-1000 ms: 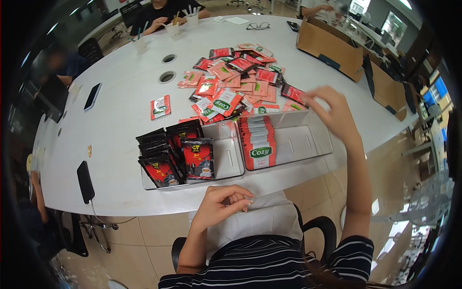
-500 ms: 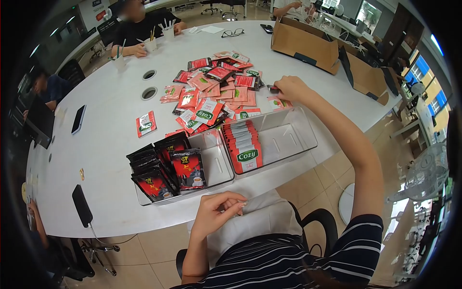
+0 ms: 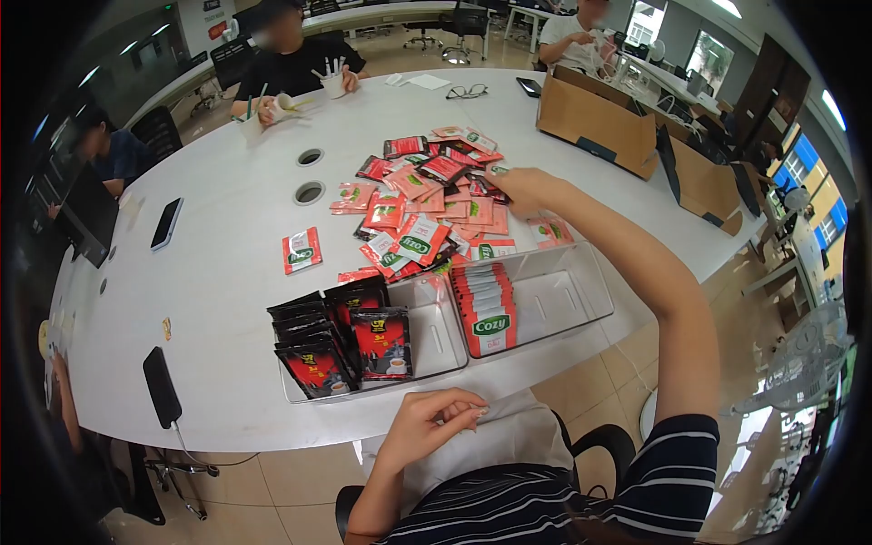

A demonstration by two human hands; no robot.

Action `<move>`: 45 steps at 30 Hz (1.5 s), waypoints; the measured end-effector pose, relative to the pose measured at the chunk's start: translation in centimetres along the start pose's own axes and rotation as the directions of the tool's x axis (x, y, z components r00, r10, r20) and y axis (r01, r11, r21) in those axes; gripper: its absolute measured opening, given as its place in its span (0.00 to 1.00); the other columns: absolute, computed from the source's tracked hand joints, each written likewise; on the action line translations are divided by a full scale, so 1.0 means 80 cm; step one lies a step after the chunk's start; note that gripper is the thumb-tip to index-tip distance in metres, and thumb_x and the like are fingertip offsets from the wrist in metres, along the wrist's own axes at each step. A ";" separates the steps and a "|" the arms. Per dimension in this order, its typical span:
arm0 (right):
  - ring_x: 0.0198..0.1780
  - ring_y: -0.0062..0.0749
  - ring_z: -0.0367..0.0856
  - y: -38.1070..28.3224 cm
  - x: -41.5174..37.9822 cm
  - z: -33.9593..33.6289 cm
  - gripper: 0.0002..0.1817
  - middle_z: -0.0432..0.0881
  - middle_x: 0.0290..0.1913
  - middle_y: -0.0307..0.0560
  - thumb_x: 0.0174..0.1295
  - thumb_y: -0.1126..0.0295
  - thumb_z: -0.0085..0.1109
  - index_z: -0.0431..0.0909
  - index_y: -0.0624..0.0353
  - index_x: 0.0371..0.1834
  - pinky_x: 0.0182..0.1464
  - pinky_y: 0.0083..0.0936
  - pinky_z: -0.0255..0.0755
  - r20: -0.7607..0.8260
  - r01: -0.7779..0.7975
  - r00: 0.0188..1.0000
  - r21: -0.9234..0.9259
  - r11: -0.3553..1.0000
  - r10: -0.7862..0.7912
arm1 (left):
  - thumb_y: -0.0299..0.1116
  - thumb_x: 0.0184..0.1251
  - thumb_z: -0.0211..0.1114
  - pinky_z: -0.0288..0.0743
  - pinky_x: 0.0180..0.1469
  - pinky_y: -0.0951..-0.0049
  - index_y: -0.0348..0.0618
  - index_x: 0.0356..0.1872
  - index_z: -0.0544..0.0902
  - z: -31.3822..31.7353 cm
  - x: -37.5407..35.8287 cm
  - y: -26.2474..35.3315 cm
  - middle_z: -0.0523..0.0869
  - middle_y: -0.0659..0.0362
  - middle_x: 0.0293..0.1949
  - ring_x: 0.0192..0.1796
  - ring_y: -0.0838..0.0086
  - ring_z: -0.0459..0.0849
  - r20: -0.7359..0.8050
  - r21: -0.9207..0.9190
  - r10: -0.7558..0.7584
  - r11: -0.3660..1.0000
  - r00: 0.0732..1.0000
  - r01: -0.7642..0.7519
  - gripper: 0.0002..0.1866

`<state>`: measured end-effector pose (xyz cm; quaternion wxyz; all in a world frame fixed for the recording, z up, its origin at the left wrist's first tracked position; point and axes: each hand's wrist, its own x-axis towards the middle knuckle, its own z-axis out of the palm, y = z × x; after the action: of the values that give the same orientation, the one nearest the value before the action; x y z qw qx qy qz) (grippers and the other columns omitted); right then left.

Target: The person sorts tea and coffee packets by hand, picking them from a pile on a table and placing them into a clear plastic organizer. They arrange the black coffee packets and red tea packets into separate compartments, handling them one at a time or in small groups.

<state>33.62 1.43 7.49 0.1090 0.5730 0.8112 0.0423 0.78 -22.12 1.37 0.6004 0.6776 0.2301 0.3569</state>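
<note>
My right hand [image 3: 527, 189] reaches to the right edge of a loose pile of sachets [image 3: 418, 204]. Its fingers are drawn together against a dark red sachet [image 3: 495, 184]; the fingertips are partly hidden, so I cannot make out what they grip. My left hand [image 3: 436, 422] hovers before the near table edge with curled fingers and nothing visible in them. Between my hands stand two clear plastic bins. The left bin [image 3: 438, 336] has black-and-red G7 coffee sachets [image 3: 318, 359] upright in it. In the right bin [image 3: 568, 295] is a row of red-and-white Cozy sachets [image 3: 490, 322].
One Cozy sachet [image 3: 302, 251] lies apart, left of the pile. Two phones [image 3: 167, 223], one on a cable [image 3: 162, 386], lie at left. Open cardboard boxes [image 3: 595, 118] stand at right. Across the white table [image 3: 218, 318], a person [image 3: 300, 64] handles cups [image 3: 334, 84]. Glasses [image 3: 467, 92] lie at the back.
My right hand has moved left onto the pile's edge; before, it was just right of the pile with a small dark thing at its fingertips. My view has shifted slightly. The left hand stays curled.
</note>
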 end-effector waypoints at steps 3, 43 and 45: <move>0.48 0.53 0.81 -0.003 -0.005 -0.011 0.40 0.82 0.44 0.57 0.48 0.69 0.65 0.61 0.61 0.68 0.46 0.42 0.76 0.100 -0.009 0.995 0.074 0.997 0.002 | 0.25 0.65 0.66 0.70 0.27 0.85 0.37 0.42 0.86 -0.002 0.001 0.000 0.86 0.61 0.25 0.27 0.84 0.84 0.027 -0.008 -0.016 1.000 1.000 0.016 0.06; 0.50 0.38 0.82 -0.252 -0.232 -0.090 0.23 0.82 0.49 0.48 0.55 0.70 0.57 0.78 0.60 0.57 0.54 0.30 0.77 -0.679 0.408 0.438 -0.434 0.804 -0.589 | 0.54 0.78 0.42 0.70 0.64 0.62 0.44 0.74 0.52 0.035 -0.008 0.034 0.71 0.53 0.66 0.65 0.66 0.74 -0.437 -0.708 -0.083 0.646 0.896 -0.286 0.33; 0.48 0.38 0.83 -0.252 -0.227 -0.085 0.23 0.83 0.47 0.47 0.55 0.71 0.57 0.79 0.61 0.56 0.52 0.30 0.78 -0.702 0.556 0.394 -0.331 0.762 -0.593 | 0.56 0.78 0.41 0.71 0.65 0.62 0.46 0.73 0.55 0.033 -0.015 0.028 0.72 0.57 0.65 0.65 0.67 0.74 -0.596 -0.553 -0.060 0.753 0.801 -0.356 0.33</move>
<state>19.32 -22.08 12.50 -0.2308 0.1787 0.9202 0.2609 1.77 -25.08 3.24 0.6629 0.3055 0.2080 0.6511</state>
